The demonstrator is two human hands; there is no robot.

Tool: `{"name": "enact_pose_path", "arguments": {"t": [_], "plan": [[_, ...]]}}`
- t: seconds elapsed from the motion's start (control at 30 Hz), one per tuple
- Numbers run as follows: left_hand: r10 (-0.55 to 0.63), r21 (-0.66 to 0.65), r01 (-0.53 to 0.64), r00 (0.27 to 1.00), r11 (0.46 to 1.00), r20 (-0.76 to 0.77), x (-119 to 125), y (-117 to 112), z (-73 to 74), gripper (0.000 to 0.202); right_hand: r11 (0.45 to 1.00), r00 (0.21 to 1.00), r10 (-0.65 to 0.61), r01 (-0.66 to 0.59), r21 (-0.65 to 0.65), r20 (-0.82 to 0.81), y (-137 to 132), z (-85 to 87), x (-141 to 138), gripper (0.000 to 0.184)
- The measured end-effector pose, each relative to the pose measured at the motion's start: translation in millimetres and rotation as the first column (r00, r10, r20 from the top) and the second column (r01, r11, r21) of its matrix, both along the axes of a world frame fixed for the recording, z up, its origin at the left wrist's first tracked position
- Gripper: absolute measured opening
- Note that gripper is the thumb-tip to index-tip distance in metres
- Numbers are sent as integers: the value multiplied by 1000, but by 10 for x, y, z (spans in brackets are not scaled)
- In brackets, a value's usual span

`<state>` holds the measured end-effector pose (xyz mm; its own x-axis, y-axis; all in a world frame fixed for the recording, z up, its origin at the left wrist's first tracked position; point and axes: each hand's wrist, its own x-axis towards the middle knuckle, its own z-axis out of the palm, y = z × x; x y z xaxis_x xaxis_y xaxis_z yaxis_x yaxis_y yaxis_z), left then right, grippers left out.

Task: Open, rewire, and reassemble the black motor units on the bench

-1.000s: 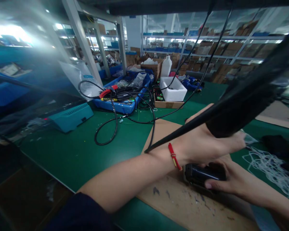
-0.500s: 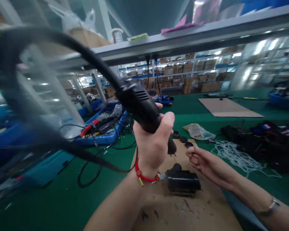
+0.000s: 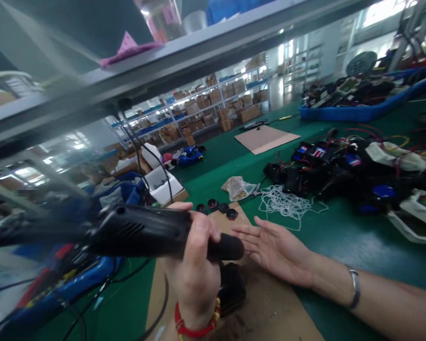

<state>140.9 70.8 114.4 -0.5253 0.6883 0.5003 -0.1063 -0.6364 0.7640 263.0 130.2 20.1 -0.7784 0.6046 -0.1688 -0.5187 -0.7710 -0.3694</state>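
Presently, my left hand (image 3: 197,267) is closed around the black tool (image 3: 142,232), thumb wrapped over the body. The tool lies nearly level across the view, its blunt nose directed to the right and its rear end, blurred, to the left. A red bracelet (image 3: 197,327) encircles the left wrist.

My right hand (image 3: 275,251) is open and holds nothing; its fingers extend toward the tool's nose. Whether they touch it, I cannot tell. A bangle (image 3: 355,286) sits on this wrist.

Below the tool, partly hidden by my left hand, the black case (image 3: 233,286) rests on the cardboard (image 3: 273,312). Four round parts (image 3: 232,214) are grouped near the cardboard's far end. Just beyond them is a clear bag (image 3: 238,188) with small brass-coloured pieces, and beside it, to the right, tangled white cord (image 3: 282,202).

Farther right, black assemblies (image 3: 326,173) with wires are heaped on the green table (image 3: 213,173). Behind the heap is a blue bin (image 3: 358,113); left of that bin, a flat board (image 3: 266,139). On the far left side, a white box (image 3: 165,185) stands near the hanging cables (image 3: 137,154).
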Motion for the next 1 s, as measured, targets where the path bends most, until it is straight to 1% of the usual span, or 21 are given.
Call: {"name": "enact_pose_path", "arguments": {"t": [0.1, 0.17, 0.23, 0.33, 0.43, 0.5, 0.6, 0.7, 0.73, 0.8, 0.9, 0.93, 0.97, 1.0], "plan": [[28, -17, -27, 998, 999, 57, -7, -11, 97, 19, 1000, 1000, -26, 26, 0, -4, 12, -14, -5, 43], [62, -26, -61, 995, 998, 74, -16, -21, 146, 19, 1000, 1000, -21, 21, 20, 6, 8, -37, -9, 43], [96, -24, -95, 993, 995, 67, -33, -32, 183, 18, 997, 999, -15, 12, 74, 43, -2, -66, -11, 37], [126, -6, -126, 989, 992, 74, -71, -49, 237, 15, 982, 992, -11, -13, 191, 126, -21, -110, -9, 23], [142, 15, -144, 984, 989, 107, -105, -70, 290, 15, 971, 981, 27, -71, 226, 190, -47, -141, -11, 24], [149, 20, -152, 982, 988, 116, -116, -84, 306, 16, 971, 973, 32, -84, 223, 229, -62, -152, -15, 22], [149, 18, -151, 984, 988, 101, -125, -100, 285, 15, 967, 962, 19, -86, 238, 272, -77, -163, -23, 24], [140, 18, -141, 988, 990, 65, -147, -109, 239, 15, 947, 953, -1, -96, 306, 304, -85, -199, -45, 26], [133, 17, -135, 990, 991, 54, -157, -112, 227, 15, 931, 947, -23, -96, 353, 319, -87, -219, -57, 27], [121, 5, -122, 992, 993, 47, -178, -119, 216, 16, 878, 932, -83, -99, 468, 354, -89, -259, -82, 31], [103, -18, -103, 993, 995, 54, -188, -131, 224, 16, 770, 914, -151, -129, 624, 375, -96, -281, -95, 35], [101, -23, -99, 993, 995, 54, -186, -132, 228, 16, 723, 907, -201, -118, 681, 371, -103, -269, -86, 35], [101, -27, -100, 994, 995, 46, -181, -130, 228, 16, 654, 887, -287, -93, 751, 360, -117, -249, -70, 33], [109, -31, -108, 994, 994, 30, -175, -124, 225, 16, 550, 853, -403, -63, 833, 331, -138, -221, -48, 32]]}}
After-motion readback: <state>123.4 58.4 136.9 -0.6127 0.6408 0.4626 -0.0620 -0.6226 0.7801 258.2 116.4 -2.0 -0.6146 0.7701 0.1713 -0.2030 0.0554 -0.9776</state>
